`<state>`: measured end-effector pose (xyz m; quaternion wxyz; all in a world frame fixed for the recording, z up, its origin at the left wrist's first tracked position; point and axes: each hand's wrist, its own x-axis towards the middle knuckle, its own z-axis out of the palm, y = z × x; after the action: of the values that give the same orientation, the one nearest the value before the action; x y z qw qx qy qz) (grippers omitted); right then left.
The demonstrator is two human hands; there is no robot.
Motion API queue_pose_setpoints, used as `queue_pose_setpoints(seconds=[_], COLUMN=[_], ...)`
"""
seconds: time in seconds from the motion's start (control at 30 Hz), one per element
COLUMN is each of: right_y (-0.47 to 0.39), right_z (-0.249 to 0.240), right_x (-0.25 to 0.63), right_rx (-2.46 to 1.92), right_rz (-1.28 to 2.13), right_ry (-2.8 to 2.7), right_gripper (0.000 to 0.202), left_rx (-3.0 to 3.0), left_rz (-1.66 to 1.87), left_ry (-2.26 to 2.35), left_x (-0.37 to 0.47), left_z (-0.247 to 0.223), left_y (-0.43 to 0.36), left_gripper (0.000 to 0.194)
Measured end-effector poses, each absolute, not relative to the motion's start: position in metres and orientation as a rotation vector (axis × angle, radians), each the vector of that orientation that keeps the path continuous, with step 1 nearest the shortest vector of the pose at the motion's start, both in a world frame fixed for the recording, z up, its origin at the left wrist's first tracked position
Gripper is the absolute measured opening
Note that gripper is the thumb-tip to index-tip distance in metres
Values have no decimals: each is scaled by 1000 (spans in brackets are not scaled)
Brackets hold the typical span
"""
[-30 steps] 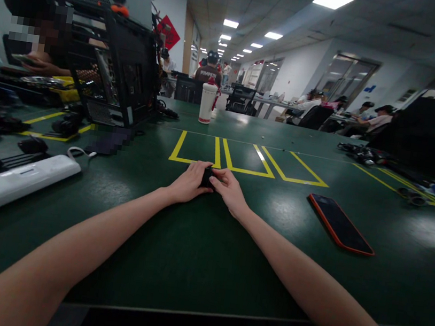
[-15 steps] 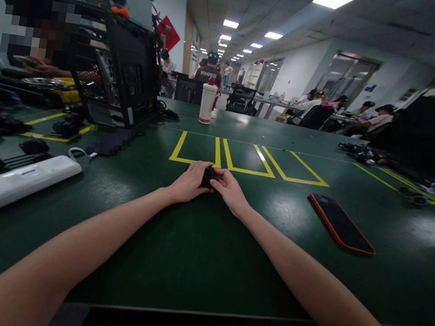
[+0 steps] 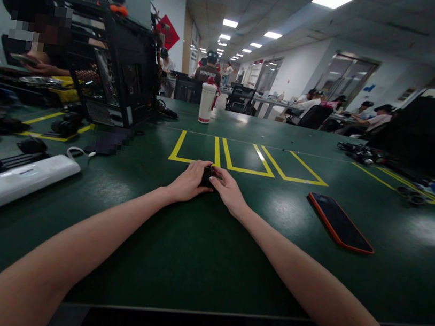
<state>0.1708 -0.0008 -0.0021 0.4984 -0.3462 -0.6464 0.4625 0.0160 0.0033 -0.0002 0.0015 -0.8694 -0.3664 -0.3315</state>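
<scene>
A small black object (image 3: 207,176) sits between my two hands on the green table (image 3: 188,256), just in front of the yellow tape outlines (image 3: 241,169). My left hand (image 3: 190,182) is wrapped round its left side, with the thumb along the near edge. From the right, my right hand (image 3: 227,188) pinches the object with thumb and fingertips. Much of the object is hidden by my fingers, so its kind is unclear.
An orange-edged phone (image 3: 341,222) lies to the right. A white power strip (image 3: 16,183) and black parts are at the left, below an open computer case (image 3: 130,75). A white cup (image 3: 206,102) stands farther back. A person (image 3: 34,51) sits behind the case.
My right hand's fingers have shifted slightly on the black object, and its thumb sits a little higher. My left hand keeps its hold.
</scene>
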Motion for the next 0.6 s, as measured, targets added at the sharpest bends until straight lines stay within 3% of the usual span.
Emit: queue_pose_setpoints(seconds=[0.27,0.43,0.6], right_y=[-8,-9,-4], right_z=[-1,0,-1], right_x=[174,173,172], right_rx=[-727,-769,-785], right_rz=[1237,1108,1068], right_ry=[-1593,-1593,-1628], right_gripper=[28,18,32], left_rx=[-2716,-2705,-2704], left_rz=[-1040,-1042,-1055], left_ry=[-1163,-1190,-1183], left_x=[16,16,16], left_z=[-1,-2,-2], left_y=[3,5,6], left_gripper=[59,62,62])
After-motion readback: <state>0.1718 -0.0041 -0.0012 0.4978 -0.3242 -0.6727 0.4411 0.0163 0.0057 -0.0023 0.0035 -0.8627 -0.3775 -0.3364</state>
